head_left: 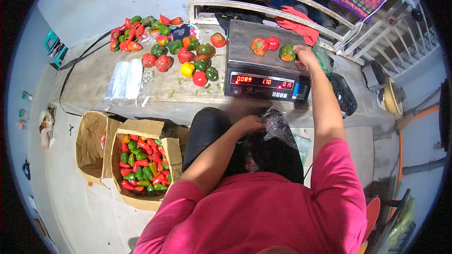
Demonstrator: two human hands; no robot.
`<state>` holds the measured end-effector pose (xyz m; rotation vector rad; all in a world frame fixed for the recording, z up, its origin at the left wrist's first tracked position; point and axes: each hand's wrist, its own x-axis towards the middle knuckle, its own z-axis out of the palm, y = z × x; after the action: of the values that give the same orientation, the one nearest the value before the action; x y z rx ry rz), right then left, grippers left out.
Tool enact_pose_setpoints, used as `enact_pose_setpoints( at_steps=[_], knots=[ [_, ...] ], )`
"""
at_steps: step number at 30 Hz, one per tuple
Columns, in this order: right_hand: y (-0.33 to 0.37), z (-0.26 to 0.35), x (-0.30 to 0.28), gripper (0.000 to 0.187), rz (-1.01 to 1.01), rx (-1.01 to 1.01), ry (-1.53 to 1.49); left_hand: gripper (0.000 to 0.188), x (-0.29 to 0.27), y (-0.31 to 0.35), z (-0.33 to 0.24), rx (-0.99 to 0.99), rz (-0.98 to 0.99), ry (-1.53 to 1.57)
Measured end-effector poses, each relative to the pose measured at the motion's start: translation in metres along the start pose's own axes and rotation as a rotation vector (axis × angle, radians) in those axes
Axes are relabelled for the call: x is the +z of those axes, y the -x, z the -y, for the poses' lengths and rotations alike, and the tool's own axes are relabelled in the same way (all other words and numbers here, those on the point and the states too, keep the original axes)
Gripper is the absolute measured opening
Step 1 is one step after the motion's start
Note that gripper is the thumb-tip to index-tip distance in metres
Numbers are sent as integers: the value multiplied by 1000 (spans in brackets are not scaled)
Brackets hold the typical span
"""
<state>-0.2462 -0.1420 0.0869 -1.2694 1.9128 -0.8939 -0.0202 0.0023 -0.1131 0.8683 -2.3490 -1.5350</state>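
Note:
My right hand (307, 58) reaches over the weighing scale (240, 54), its fingers closed round the right side of a green and orange bell pepper (286, 53) on the platform. To the left of that pepper, a red-orange bell pepper (259, 46) and a smaller red one (273, 43) rest side by side. Red digits glow on the scale's front display (262, 81). Low over my lap, my left hand (250, 124) is closed on a clear plastic bag (278, 126), which hangs crumpled; its fingertips are partly hidden.
Loose red, green and yellow bell peppers (188, 69) lie left of the scale, beside flat clear bags (125, 79). An open cardboard box (142, 126) of long peppers stands below the ledge, next to another box (92, 136). Behind the scale are white bars (245, 4) and a red cloth (299, 22).

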Motion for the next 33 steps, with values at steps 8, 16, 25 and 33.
enact_pose_setpoints(
  at_steps=[8, 16, 25, 33],
  knots=[
    [3, 44, 36, 62, -69, -477, 745, 40, -12, 19, -18, -196, -40, 135],
    [-16, 50, 47, 60, -230, -526, 731, 40, 9, 4, 21, -45, -38, 22],
    [-23, 32, 20, 60, -296, -438, 627, 37, -15, 16, -32, -396, 46, 209],
    [-6, 32, 17, 60, -284, -383, 647, 37, -13, 13, -24, -381, 48, 234]
  ],
)
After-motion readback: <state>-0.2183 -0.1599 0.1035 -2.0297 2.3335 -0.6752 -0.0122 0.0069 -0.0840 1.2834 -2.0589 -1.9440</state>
